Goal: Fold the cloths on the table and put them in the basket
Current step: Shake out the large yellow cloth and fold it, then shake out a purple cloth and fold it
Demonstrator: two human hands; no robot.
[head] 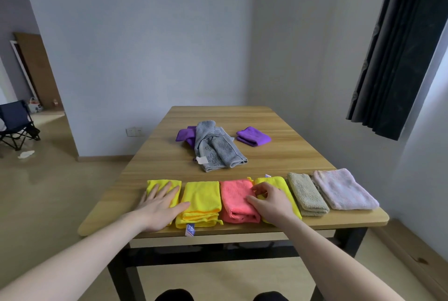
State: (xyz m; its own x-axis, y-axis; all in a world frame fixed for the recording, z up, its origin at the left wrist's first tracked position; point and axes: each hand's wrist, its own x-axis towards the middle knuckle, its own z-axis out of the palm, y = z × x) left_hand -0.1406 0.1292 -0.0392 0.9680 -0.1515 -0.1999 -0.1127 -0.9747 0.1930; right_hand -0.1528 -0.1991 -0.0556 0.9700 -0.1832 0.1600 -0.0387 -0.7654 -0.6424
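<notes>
— Looking at your row, how much is done?

— Six folded cloths lie along the near edge of the surface [155,150]. Your left hand [160,206] lies flat, fingers [158,191] straight, pressing the first yellow cloth [169,183]. Just right of it sits the second yellow cloth [201,200], then the pink cloth [238,201].

— And your right hand?

— Your right hand [270,202] rests where the pink cloth meets the third yellow cloth [278,183], fingers [260,188] loosely curled and thumb on the pink one; I can't tell whether you've pinched an edge or only touch it. Beyond those fingers to the right lie the beige cloth [306,195] and the pale pink cloth [344,190].

— What's left?

— Well ahead of both hands, the grey cloth [218,149] lies rumpled over an unfolded purple cloth [185,133]; a folded purple cloth [253,136] sits near them. I'd judge folding mostly finished. No basket shows anywhere, so none looks put away.

— Anything in your way?

— Nothing lies between your fingers and the pile. A dark curtain [397,46] hangs right, a folding chair [17,122] stands far left.
</notes>
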